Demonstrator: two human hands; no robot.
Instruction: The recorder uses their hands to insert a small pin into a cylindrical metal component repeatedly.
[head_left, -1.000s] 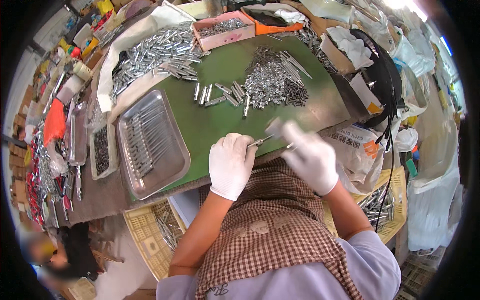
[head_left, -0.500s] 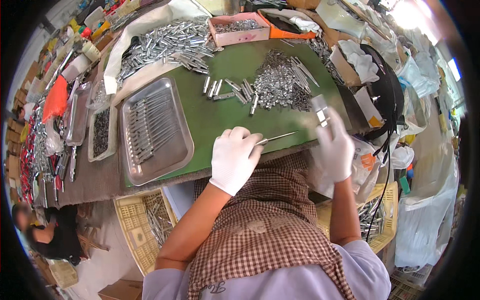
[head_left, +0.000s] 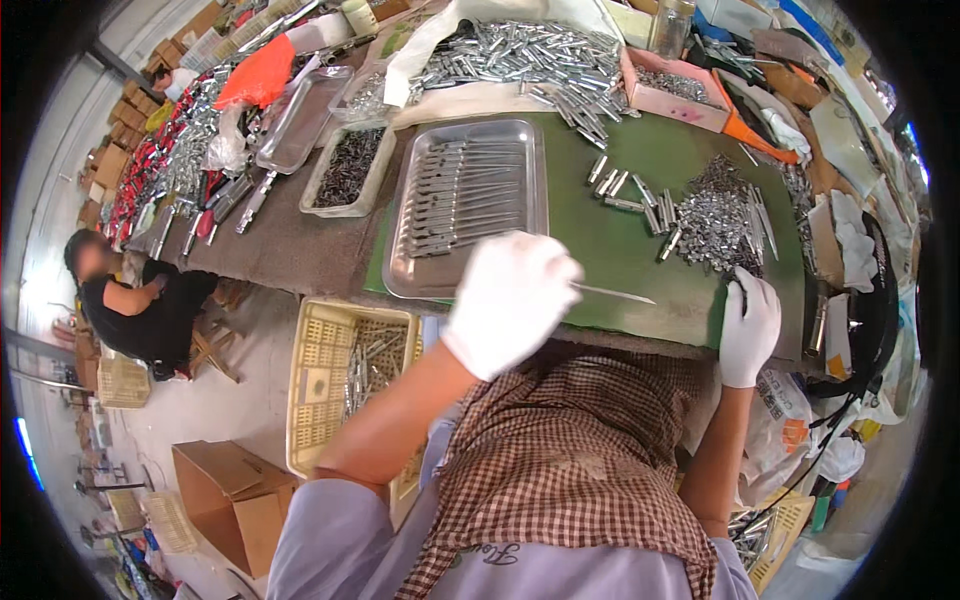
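My left hand (head_left: 513, 303), in a white glove, is closed around a thin pointed metal rod (head_left: 618, 294) whose tip points right. It hovers by the near right corner of a metal tray (head_left: 400, 270), which holds a row of similar slender rods (head_left: 470, 190). My right hand (head_left: 750, 328), gloved too, has its fingers bent together at the near edge of a heap of small dark pieces (head_left: 752, 268). Whatever is between those fingertips is too small to make out. Small shiny metal parts (head_left: 712, 228) lie heaped just beyond, with several short metal cylinders (head_left: 640, 195) to their left.
A large pile of metal tubes (head_left: 530, 60) lies at the back, beside a pink box (head_left: 680, 90) of small parts. A pale bin (head_left: 345, 170) of dark pieces stands left of the tray. Below the table's edge is a yellow crate (head_left: 310, 400). Another person (head_left: 150, 300) sits far left.
The view has swung left. My left hand has moved toward the tray with the rod. My right hand has gone to the dark pieces, and the flat metal thing it held no longer shows.
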